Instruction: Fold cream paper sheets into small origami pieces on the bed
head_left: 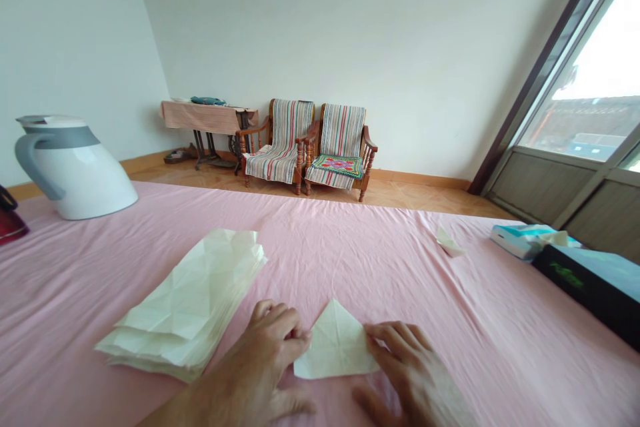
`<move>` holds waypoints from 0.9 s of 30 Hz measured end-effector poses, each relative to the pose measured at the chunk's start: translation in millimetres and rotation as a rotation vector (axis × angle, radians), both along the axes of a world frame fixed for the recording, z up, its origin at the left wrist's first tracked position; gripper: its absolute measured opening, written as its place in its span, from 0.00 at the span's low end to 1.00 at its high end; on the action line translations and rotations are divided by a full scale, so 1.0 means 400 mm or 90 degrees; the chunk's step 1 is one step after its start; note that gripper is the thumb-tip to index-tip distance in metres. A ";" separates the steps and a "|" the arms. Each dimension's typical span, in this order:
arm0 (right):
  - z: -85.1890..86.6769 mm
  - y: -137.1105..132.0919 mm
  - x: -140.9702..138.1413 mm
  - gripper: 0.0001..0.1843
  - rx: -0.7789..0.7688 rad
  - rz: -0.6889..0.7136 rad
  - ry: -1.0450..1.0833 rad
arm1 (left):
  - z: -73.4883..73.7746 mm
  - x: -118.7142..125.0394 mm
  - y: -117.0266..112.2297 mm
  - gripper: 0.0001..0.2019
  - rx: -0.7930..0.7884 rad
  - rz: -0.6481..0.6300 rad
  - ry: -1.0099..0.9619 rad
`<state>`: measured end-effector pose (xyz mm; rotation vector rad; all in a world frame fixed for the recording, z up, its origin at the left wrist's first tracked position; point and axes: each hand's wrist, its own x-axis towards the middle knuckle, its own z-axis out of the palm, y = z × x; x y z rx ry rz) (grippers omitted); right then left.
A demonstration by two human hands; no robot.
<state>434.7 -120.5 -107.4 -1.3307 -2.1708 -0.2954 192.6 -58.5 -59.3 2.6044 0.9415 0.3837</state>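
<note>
A folded piece of pale, cream-coloured paper (337, 347) lies flat on the pink cloth in front of me, its pointed end facing away. My left hand (267, 360) is at the paper's left edge, fingers bent and touching it, the thumb held apart below. At the right edge, my right hand (405, 363) touches the paper with its fingertips; its thumb is spread away and slightly blurred. Neither hand pinches the paper between thumb and fingers. Left of my hands is a thick stack of creased paper sheets (195, 293) in the same pale colour.
A pink cloth (340, 233) covers the table. A white and grey jug (90, 177) and part of a red object (11, 227) stand left. At right lie a small folded paper (449, 243), a tissue pack (517, 241) and a black box (585, 287). Two chairs (293, 140) stand beyond.
</note>
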 end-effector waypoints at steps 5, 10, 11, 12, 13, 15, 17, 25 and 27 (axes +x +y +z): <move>0.000 0.008 0.029 0.11 -0.103 0.016 0.066 | -0.005 -0.011 -0.004 0.09 0.021 -0.008 -0.002; 0.033 0.004 0.042 0.08 -0.162 0.040 0.093 | -0.016 -0.003 -0.004 0.06 0.050 -0.014 -0.031; 0.041 0.003 0.043 0.08 -0.161 0.042 0.098 | -0.019 -0.002 -0.002 0.06 0.057 -0.016 -0.040; 0.047 0.003 0.042 0.08 -0.167 0.047 0.106 | -0.024 -0.001 0.000 0.07 0.061 -0.016 -0.051; 0.050 0.004 0.042 0.09 -0.174 0.053 0.118 | -0.029 -0.001 0.003 0.08 0.060 -0.015 -0.063; 0.047 0.009 0.043 0.10 -0.193 0.063 0.152 | -0.042 -0.001 0.009 0.09 0.043 -0.002 -0.086; 0.032 0.018 0.045 0.10 -0.202 0.068 0.193 | -0.052 -0.001 0.016 0.10 0.012 0.028 -0.098; -0.022 0.049 0.031 0.11 -0.207 -0.017 0.316 | -0.050 0.012 0.035 0.11 -0.088 0.178 -0.072; -0.019 0.050 0.017 0.11 -0.196 -0.051 0.333 | -0.048 0.016 0.035 0.11 -0.090 0.187 -0.074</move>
